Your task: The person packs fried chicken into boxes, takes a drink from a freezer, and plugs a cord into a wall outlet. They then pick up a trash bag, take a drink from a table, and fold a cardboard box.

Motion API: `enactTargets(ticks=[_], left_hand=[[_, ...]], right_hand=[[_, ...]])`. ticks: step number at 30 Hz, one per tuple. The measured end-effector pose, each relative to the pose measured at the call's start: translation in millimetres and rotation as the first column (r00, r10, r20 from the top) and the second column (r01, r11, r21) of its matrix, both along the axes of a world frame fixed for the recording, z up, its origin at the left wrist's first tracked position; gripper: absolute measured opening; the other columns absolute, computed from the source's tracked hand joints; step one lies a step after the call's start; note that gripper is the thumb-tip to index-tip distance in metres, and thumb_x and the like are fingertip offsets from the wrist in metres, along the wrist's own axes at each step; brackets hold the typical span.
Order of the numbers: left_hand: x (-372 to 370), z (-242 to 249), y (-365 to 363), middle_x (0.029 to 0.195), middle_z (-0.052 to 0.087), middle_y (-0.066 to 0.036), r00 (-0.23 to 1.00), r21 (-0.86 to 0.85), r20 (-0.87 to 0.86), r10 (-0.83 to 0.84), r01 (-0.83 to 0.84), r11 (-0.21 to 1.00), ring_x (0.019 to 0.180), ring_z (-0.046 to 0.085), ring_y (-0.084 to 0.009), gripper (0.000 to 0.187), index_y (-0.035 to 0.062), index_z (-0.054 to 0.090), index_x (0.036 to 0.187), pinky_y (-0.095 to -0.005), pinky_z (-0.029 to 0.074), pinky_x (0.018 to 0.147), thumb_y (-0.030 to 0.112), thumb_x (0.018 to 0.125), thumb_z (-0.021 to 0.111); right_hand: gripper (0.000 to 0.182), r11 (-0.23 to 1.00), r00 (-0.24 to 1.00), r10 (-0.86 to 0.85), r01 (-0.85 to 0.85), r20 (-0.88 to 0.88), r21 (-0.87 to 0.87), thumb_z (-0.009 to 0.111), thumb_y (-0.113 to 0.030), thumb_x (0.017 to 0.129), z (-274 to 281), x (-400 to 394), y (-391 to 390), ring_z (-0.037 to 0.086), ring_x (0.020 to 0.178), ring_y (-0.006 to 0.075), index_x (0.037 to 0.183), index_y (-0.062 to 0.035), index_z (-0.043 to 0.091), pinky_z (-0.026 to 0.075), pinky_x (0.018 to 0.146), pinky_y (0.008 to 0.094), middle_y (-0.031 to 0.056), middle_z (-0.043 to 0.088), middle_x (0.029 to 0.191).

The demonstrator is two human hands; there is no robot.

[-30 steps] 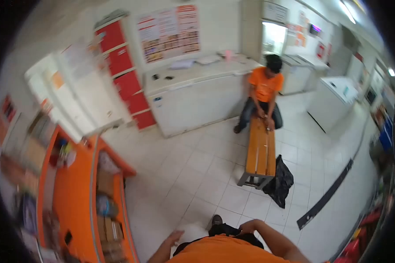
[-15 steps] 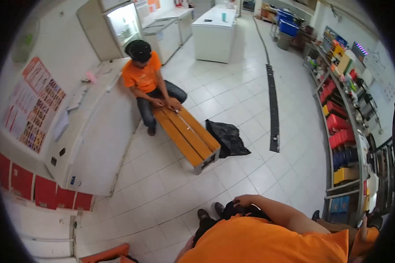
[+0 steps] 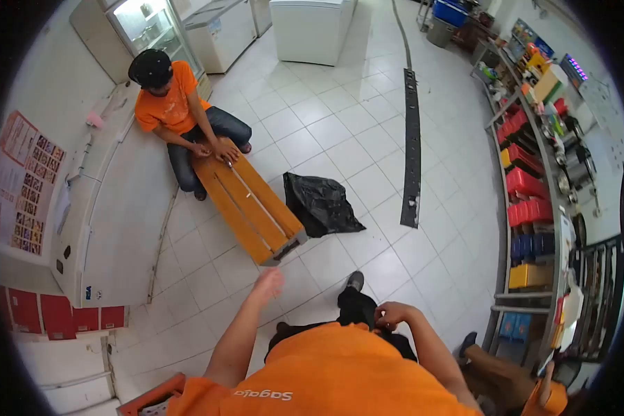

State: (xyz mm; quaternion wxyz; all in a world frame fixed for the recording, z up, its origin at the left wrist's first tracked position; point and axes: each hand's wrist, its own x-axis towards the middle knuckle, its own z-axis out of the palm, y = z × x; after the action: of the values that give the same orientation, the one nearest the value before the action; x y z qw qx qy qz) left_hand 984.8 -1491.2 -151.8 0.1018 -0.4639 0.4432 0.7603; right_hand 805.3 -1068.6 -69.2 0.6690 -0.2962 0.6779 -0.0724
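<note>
L hand (image 3: 267, 283) looks slack, fingers loosely out, empty — nr end of wooden surface (image 3: 254, 211). R hand (image 3: 390, 315), fingers curled, is at dark trousers (image 3: 357, 304); can't tell if it grips. Surface's on tiled floor (image 3: 353, 121) — black bag (image 3: 320, 206) beside.

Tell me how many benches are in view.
1: the bench, beside the black plastic bag, with another person at its far end and the left hand appearing just below its near end. No other shows.
</note>
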Motion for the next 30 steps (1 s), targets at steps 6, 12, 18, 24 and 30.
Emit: enactTargets(ticks=[6, 12, 18, 24, 30], left_hand=[[-134, -68, 76, 0.143, 0.051, -0.014, 0.907, 0.059, 0.242, -0.345, 0.341, 0.938, 0.13, 0.049, -0.0299, 0.057, 0.014, 0.048, 0.14, -0.0488, 0.045, 0.099, 0.047, 0.096, 0.061], [-253, -210, 99, 0.123, 0.064, -0.015, 0.883, -0.117, 0.346, -0.317, 0.375, 0.92, 0.116, 0.06, -0.033, 0.052, 0.0089, 0.069, 0.121, -0.0475, 0.053, 0.087, 0.047, 0.086, 0.068], [-345, -370, 77, 0.109, 0.067, -0.009, 0.917, -0.011, 0.393, -0.068, 0.079, 0.997, 0.099, 0.066, -0.0302, 0.044, 0.0131, 0.069, 0.12, -0.0423, 0.059, 0.069, 0.042, 0.087, 0.069], [-426, -447, 43, 0.09, 0.07, -0.011, 0.807, 0.251, 0.163, 0.568, -0.59, 0.767, 0.079, 0.069, -0.0207, 0.042, 0.0056, 0.066, 0.123, -0.0315, 0.058, 0.069, 0.003, 0.082, 0.067], [-553, -166, 71, 0.113, 0.068, -0.019, 0.739, 0.968, -0.248, 0.626, 0.16, 0.195, 0.103, 0.067, -0.0302, 0.033, -0.0028, 0.064, 0.117, -0.0436, 0.052, 0.098, 0.01, 0.088, 0.06]], right_hand=[[0.046, 0.268, 0.245, -0.938, 0.961, 0.244, 0.067, 0.063, -0.02, 0.09, -8, -87, 69, 0.07, 0.078, 0.0236, 0.132, -0.0043, 0.052, 0.057, 0.068, 0.0344, 0.015, 0.071, 0.104], [0.045, 0.044, 0.054, -0.994, 0.994, -0.092, 0.103, 0.063, -0.027, 0.095, -51, -75, 183, 0.07, 0.09, 0.0251, 0.132, -0.0032, 0.053, 0.056, 0.077, 0.0354, 0.0153, 0.068, 0.113], [0.021, -0.42, -0.228, -0.883, 0.775, -0.411, 0.473, 0.069, -0.022, 0.093, 3, -28, 257, 0.065, 0.085, 0.0208, 0.107, -0.0063, 0.069, 0.053, 0.081, 0.0394, 0.0053, 0.065, 0.087], [0.031, -0.489, -0.317, -0.858, 0.746, -0.405, 0.451, 0.067, -0.032, 0.095, 4, -60, 219, 0.068, 0.097, 0.0276, 0.119, -0.0135, 0.06, 0.055, 0.081, 0.0441, 0.0089, 0.07, 0.108], [0.052, -0.393, -0.464, -0.886, 0.77, 0.019, 0.504, 0.057, -0.045, 0.098, -82, -229, 109, 0.06, 0.107, 0.0298, 0.137, -0.0116, 0.051, 0.052, 0.092, 0.0486, 0.0127, 0.061, 0.123]])
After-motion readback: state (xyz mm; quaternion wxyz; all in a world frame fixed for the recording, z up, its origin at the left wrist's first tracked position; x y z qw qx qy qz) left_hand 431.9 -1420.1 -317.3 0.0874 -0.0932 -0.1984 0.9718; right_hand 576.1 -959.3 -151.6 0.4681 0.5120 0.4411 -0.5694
